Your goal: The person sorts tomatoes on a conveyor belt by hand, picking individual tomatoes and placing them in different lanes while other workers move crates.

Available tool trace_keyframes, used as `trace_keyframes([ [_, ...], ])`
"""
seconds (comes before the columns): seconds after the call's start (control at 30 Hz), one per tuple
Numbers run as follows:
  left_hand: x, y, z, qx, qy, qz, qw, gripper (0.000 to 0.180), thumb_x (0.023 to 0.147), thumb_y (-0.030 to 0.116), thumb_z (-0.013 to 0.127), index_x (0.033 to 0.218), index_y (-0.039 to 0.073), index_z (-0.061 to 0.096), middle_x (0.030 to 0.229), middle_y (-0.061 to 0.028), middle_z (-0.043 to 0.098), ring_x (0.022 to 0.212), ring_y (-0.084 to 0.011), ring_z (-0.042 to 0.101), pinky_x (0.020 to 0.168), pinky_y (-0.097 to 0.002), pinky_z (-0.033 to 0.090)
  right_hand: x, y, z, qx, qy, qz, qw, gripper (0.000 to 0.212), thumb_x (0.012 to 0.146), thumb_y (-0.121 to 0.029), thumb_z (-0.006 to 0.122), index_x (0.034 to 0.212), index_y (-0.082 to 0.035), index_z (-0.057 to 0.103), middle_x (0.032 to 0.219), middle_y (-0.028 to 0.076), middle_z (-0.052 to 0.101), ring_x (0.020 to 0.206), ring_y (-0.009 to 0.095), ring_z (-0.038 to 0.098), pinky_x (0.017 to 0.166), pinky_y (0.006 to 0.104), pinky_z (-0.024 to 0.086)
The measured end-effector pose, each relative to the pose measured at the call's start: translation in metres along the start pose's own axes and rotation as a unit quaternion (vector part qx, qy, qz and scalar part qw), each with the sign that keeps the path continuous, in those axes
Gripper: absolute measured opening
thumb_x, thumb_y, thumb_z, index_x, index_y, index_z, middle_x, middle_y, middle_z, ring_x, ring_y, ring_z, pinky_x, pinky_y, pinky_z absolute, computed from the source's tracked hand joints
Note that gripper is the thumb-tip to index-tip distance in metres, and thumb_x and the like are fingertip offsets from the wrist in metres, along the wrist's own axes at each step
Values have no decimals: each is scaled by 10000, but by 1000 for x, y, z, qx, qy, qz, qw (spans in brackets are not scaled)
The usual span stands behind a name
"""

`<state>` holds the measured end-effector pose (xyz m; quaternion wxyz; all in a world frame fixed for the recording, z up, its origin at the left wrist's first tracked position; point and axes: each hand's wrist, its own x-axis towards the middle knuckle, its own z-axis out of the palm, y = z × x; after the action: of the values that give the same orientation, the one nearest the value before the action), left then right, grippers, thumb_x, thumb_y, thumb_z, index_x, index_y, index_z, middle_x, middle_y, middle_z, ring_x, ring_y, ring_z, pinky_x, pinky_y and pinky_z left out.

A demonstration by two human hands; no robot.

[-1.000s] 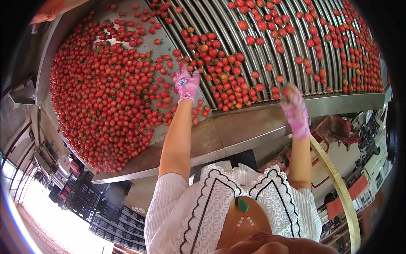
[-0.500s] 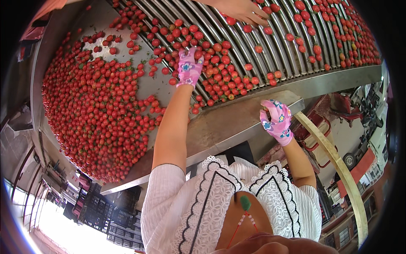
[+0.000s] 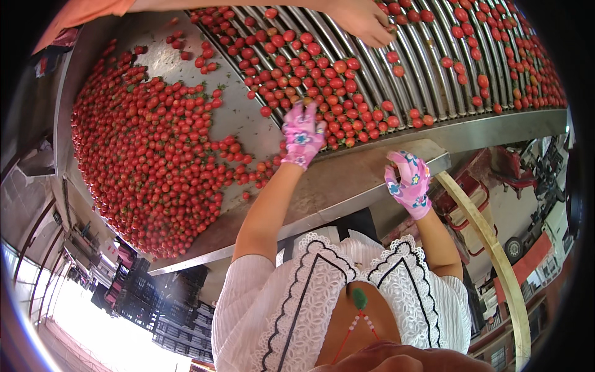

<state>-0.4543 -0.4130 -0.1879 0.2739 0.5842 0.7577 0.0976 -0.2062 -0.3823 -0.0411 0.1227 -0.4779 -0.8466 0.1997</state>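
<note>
White glare (image 3: 102,325) floods the lower left; fisheye edges bend.

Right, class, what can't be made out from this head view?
In the head view:
Right hand: curled fingers hide anything in its grip.
Left hand: it covers whatever lies beneath.
Tomato pile: upper tomatoes hide the lower layers.
Co-worker's hand: its owner's body is cut off by the upper edge.

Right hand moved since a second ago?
Yes: the right hand has drawn back toward the body, from the near edge of the rollers to the ledge's front edge.
</note>
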Motion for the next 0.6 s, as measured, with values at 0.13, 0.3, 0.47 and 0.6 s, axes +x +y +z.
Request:
trace_keyframes([
  [0.13, 18, 26, 14, -24, -59, 60, 996, 507, 835, 314, 638, 1287, 126, 508, 1355, -179, 459, 1214, -368, 448, 1009, -436, 406, -4, 3, 0, -1, -6, 5, 1000, 293, 733, -109, 693, 1019, -132, 635, 936, 63, 652, 775, 260, 621, 686, 375, 485],
  [0.3, 69, 90, -3, -27, -48, 85, 995, 469, 894, 328, 550, 1320, 141, 494, 1418, -170, 416, 1291, -375, 385, 1053, -458, 389, 0, -2, 0, -9, -12, 13, 1000, 289, 741, -108, 684, 1025, -125, 628, 937, 71, 652, 783, 268, 619, 697, 384, 483],
  [0.47, 91, 83, 8, 28, 13, 140, 990, 522, 887, 369, 530, 1368, 179, 455, 1449, -164, 388, 1332, -379, 336, 1132, -488, 243, 0, -2, 0, -14, -5, 1, 1000, 300, 723, -99, 689, 1016, -121, 626, 930, 78, 651, 800, 265, 618, 697, 383, 483],
  [0.6, 78, 20, -4, -6, 112, -2, 994, 525, 834, 319, 570, 1318, 136, 480, 1397, -185, 416, 1274, -405, 379, 1081, -518, 299, -1, 0, 0, -8, 1, -7, 1000, 299, 717, -102, 692, 1009, -122, 632, 928, 72, 650, 815, 258, 615, 709, 382, 485],
])
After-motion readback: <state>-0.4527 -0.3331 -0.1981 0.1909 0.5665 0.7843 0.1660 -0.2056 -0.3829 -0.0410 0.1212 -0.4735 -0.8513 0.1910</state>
